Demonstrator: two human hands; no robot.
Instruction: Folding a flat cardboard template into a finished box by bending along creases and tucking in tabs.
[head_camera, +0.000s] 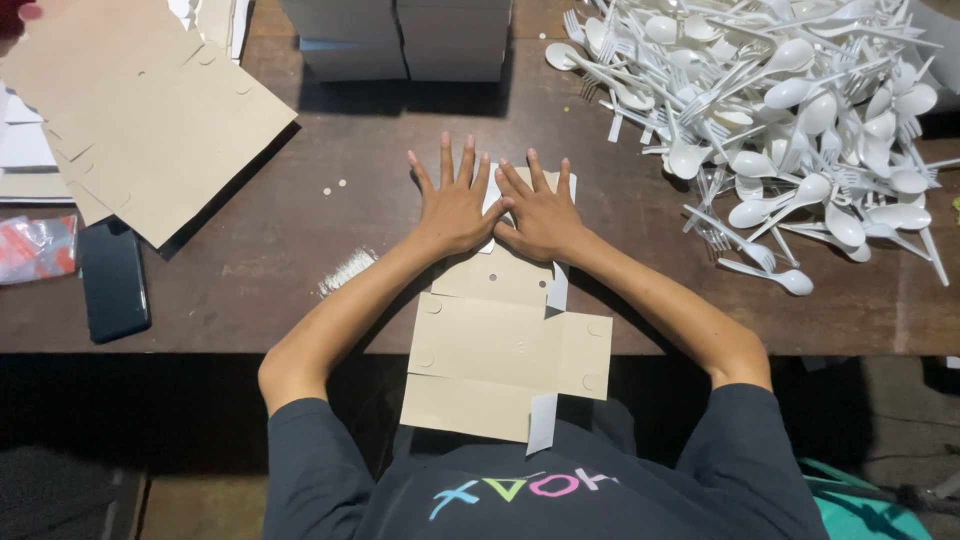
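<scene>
**Hands flat on a brown card box sheet**

Hands first. I see my left hand (455, 205) and my right hand (540, 212) side by side, both spread flat with fingers apart. They grip nothing; they press down on the far end of a flat brown card sheet (500, 350). The thumbs are close together, maybe touching.

The card sheet lies on the dark wooden table (300, 270), and its near end hangs over the table edge toward my body. It has flaps, cut slots and small round marks. A white side shows at one flap. I think it is light and thin, stiff enough to stay flat but easy to bend at the creases. It could tear or crumple if I pull hard. I think the long side edges are the best place to take hold.

To the left is a stack of more brown sheets (150, 120), and a dark phone (113, 280) near it. At the far edge stand grey-white boxes (400, 40); they are shut, so I cannot tell what is inside. To the right is a big loose pile of white plastic spoons and forks (790, 100), in no container.
</scene>
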